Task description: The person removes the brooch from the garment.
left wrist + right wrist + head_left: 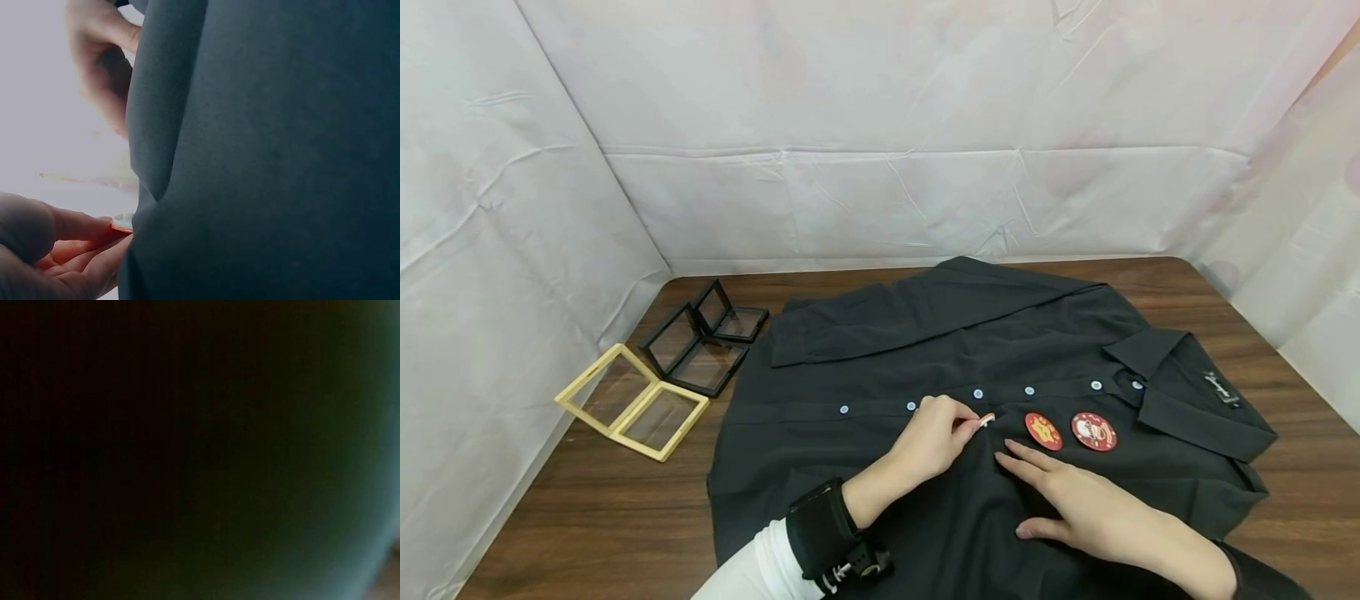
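Note:
A dark button-up shirt (880, 433) lies spread on the wooden table. My left hand (931, 440) pinches a small round badge (987, 420) at the shirt front, just below the button row. It is seen edge-on; in the left wrist view the badge (123, 222) has a pale back and an orange-red rim against the cloth. My right hand (1086, 508) lies on the shirt with its fingers extended, below a red badge with a yellow star (1043, 431) and another red badge (1093, 432). Dark blur fills most of the right wrist view.
Two black hinged frames (696, 350) and a yellow one (655, 390), each with clear panes, stand at the table's left, beside the shirt. White cloth (887, 167) hangs behind the table and along both sides. The shirt collar (1195, 400) points right.

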The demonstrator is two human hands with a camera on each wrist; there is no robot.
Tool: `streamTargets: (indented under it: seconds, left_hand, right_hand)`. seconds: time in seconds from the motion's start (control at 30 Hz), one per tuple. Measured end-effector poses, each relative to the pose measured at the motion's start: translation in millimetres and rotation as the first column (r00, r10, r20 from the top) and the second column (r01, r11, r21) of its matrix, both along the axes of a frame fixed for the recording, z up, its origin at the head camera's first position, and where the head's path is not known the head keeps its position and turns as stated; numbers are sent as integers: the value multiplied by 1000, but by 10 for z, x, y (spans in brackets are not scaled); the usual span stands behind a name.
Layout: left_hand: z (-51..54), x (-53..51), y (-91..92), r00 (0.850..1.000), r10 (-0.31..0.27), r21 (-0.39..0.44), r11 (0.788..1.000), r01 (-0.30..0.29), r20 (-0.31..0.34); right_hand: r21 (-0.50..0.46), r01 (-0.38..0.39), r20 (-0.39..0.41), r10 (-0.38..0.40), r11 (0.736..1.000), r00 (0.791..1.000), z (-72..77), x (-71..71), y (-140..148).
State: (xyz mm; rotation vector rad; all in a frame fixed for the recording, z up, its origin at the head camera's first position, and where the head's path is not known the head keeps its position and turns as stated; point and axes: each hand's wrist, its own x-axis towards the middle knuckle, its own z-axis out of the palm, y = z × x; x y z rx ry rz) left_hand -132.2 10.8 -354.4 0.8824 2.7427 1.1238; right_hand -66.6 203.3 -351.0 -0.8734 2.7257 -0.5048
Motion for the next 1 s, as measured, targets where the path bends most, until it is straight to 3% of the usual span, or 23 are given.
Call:
streamTargets:
  seconds: [0.3, 0.53, 0.7, 1.0]
  left_hand:
    - [3, 24, -30, 999, 38, 70, 997, -39, 16]
    - [-30, 49, -49, 997, 64, 109, 992, -60, -31]
    - [-38, 71, -42, 996, 82, 159, 984, -78, -19]
    - [-69, 74, -35, 993, 104, 300, 947, -117, 60]
  right_hand:
    - [-52, 20, -15, -21, 998, 1000, 148, -67, -3]
    - [-172, 37, -161, -66, 984, 985, 226, -129, -18]
    - [-296, 81, -219, -150, 952, 964, 226, -211, -21]
    - [-472, 180, -110, -260, 863, 959, 243, -386, -35]
